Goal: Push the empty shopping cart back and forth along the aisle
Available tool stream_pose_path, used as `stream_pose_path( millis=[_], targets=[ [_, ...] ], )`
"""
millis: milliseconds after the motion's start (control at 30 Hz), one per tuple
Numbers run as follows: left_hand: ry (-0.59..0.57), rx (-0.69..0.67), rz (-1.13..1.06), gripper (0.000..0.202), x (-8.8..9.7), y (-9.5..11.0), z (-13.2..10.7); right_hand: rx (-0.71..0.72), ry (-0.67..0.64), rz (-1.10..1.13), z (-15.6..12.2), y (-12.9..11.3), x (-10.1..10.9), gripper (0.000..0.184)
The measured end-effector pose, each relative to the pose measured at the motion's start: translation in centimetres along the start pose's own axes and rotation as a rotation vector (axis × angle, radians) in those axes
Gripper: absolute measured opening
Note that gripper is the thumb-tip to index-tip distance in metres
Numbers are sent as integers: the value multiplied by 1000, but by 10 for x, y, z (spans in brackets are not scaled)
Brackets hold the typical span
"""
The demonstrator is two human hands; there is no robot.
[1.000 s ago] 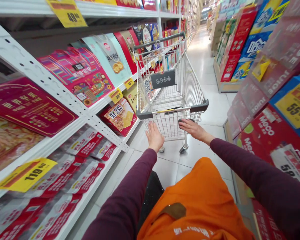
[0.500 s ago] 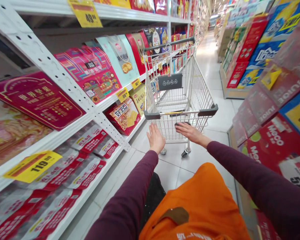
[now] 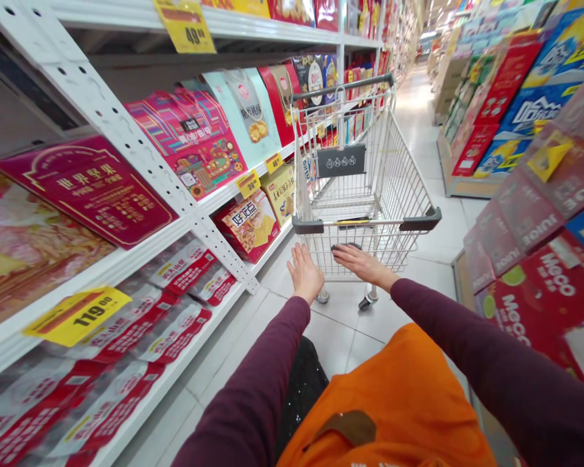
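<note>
A wire shopping cart (image 3: 394, 188) stands in the aisle ahead of me, its grey-cornered end (image 3: 307, 226) nearest and its handle bar (image 3: 343, 85) at the far end. My left hand (image 3: 305, 273) hovers just below that near end, fingers stretched out, holding nothing. My right hand (image 3: 359, 261) lies flat, palm down, with its fingertips against the lower wire front of the cart by a dark piece (image 3: 341, 246). The basket looks empty apart from a grey sign plate (image 3: 341, 160).
White shelving (image 3: 126, 139) on the left holds red and pink gift boxes (image 3: 85, 189) and yellow price tags (image 3: 76, 314). Stacked juice cartons (image 3: 530, 214) line the right. The tiled aisle floor (image 3: 418, 117) runs ahead. I wear an orange apron (image 3: 394, 402).
The cart and my hands sit further right and slightly higher in view. My right hand has slid left along the cart's lower front; both hands stay flat and open.
</note>
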State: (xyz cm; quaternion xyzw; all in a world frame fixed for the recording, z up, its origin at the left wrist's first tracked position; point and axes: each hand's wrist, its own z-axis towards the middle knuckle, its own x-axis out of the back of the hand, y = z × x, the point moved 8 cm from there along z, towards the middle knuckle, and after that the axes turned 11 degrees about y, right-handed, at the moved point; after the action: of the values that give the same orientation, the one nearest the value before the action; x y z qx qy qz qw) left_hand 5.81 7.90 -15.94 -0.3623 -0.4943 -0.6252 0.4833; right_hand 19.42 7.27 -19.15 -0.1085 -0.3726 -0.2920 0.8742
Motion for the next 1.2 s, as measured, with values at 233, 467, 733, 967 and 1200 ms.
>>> stream_pose_path(
  millis=[233, 467, 733, 967, 1200],
  targets=[
    [9, 30, -17, 80, 1, -9, 6, 0, 139, -4, 69, -9, 14, 45],
    [-10, 49, -6, 80, 0, -27, 2, 44, -74, 54, 30, -18, -42, 42],
    [-21, 82, -8, 79, 0, -31, 6, 47, 85, 38, 93, -25, -22, 43],
    [1, 55, 0, 78, 4, -31, 5, 20, -64, 37, 50, -30, -59, 36],
    [-7, 59, -12, 78, 8, -23, 5, 8, 93, 35, 82, -24, -14, 40]
  ],
)
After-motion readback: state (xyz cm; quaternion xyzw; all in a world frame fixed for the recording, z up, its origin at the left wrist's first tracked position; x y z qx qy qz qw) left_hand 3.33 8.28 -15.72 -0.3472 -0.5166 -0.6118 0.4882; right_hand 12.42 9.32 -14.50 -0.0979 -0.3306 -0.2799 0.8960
